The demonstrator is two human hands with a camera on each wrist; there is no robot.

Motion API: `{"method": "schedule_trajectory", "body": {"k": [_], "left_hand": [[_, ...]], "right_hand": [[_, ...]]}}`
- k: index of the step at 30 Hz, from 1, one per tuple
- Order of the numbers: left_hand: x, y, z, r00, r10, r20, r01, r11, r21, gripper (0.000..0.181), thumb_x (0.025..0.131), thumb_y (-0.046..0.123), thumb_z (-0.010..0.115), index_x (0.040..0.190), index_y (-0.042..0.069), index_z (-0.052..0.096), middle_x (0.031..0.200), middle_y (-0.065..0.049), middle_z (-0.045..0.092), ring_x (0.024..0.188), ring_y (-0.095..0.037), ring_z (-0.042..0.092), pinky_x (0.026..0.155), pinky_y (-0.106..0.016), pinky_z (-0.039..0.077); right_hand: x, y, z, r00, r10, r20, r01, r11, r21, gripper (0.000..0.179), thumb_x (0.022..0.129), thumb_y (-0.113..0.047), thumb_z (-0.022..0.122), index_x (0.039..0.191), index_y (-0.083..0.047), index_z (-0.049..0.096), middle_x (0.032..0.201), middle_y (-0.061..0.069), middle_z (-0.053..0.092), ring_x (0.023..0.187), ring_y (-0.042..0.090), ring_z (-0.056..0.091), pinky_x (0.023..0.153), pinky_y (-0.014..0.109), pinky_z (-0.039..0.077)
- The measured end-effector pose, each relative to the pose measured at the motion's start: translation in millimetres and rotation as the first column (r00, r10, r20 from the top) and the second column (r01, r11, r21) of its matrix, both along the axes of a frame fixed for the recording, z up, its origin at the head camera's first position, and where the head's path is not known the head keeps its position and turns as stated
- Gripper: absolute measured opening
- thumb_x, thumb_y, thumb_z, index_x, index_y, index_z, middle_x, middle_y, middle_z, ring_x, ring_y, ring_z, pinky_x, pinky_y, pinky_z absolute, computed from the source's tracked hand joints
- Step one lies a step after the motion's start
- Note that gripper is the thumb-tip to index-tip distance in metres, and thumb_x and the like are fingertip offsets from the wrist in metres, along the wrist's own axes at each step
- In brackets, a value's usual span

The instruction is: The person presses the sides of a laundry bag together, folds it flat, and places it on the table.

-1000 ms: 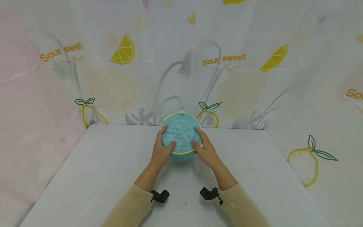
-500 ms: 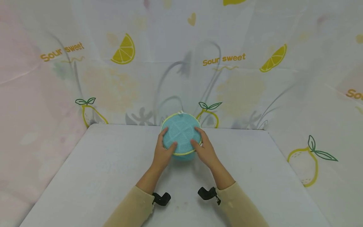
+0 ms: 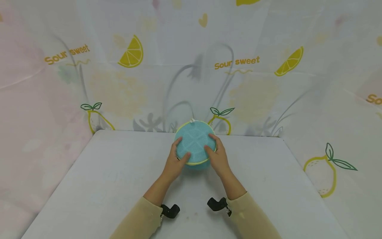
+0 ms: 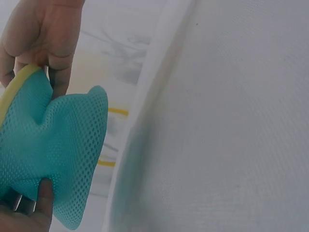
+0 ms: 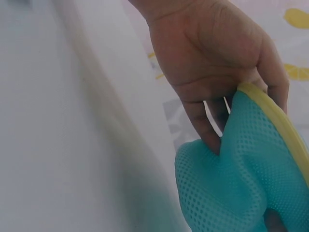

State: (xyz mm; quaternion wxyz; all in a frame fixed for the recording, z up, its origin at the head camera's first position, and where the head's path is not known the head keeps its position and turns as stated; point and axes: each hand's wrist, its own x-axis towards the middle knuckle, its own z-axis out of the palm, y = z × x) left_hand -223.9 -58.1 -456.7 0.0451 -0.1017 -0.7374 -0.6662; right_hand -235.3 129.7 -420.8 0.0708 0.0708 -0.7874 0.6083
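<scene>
A round teal mesh laundry bag [image 3: 195, 142] with yellow edging is held up over the far middle of the table, its flat face tilted toward me. My left hand [image 3: 174, 164] grips its left edge, thumb on the mesh face and other fingers around the rim. On the opposite edge, my right hand [image 3: 220, 160] pinches the rim the same way. In the left wrist view the soft side of the bag [image 4: 72, 140] bulges and folds below the yellow trim. A small white tab [image 3: 192, 120] sits at its top edge.
The white table [image 3: 119, 172] ends at a back edge against a lemon-printed curtain [image 3: 179, 43]. Black wrist-camera mounts [image 3: 170, 211] stick out inward from both beige sleeves [image 3: 138, 217], close over the tabletop.
Both hands have shifted the bag slightly to the right, and its face has turned a little. Less of the lower bulge shows beneath the yellow edge. The grip of both hands stays the same.
</scene>
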Motion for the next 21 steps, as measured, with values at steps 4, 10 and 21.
{"method": "schedule_trajectory", "body": {"k": [4, 10, 21], "left_hand": [[7.0, 2.2, 10.6, 1.000, -0.002, 0.021, 0.003, 1.000, -0.022, 0.073, 0.100, 0.019, 0.063, 0.158, 0.017, 0.018, 0.165, -0.019, 0.013, 0.150, -0.038, 0.017, 0.120, -0.055, 0.017], [24.0, 3.3, 36.1, 0.998, -0.018, 0.054, 0.019, 1.000, -0.016, 0.071, 0.100, 0.014, 0.061, 0.157, 0.011, 0.019, 0.164, -0.023, 0.014, 0.149, -0.042, 0.019, 0.119, -0.056, 0.018], [26.7, 4.2, 38.1, 0.997, -0.015, 0.081, 0.014, 1.000, 0.007, 0.072, 0.100, 0.014, 0.062, 0.158, 0.013, 0.019, 0.164, -0.022, 0.014, 0.148, -0.042, 0.021, 0.119, -0.055, 0.019]], "right_hand": [[0.2, -1, -0.8, 1.000, -0.014, 0.001, 0.014, 0.999, -0.045, 0.054, 0.099, -0.015, 0.057, 0.150, -0.010, 0.041, 0.160, 0.013, 0.031, 0.147, 0.030, 0.029, 0.119, 0.049, 0.023], [-0.3, -1, -2.2, 1.000, -0.024, 0.018, 0.026, 0.992, -0.122, 0.053, 0.098, -0.013, 0.058, 0.149, -0.010, 0.042, 0.159, 0.011, 0.032, 0.146, 0.027, 0.033, 0.119, 0.044, 0.027], [1.3, -3, -0.6, 0.999, -0.036, 0.030, 0.041, 0.980, -0.197, 0.054, 0.097, -0.007, 0.061, 0.148, -0.008, 0.043, 0.159, 0.013, 0.033, 0.145, 0.028, 0.033, 0.118, 0.043, 0.028]]}}
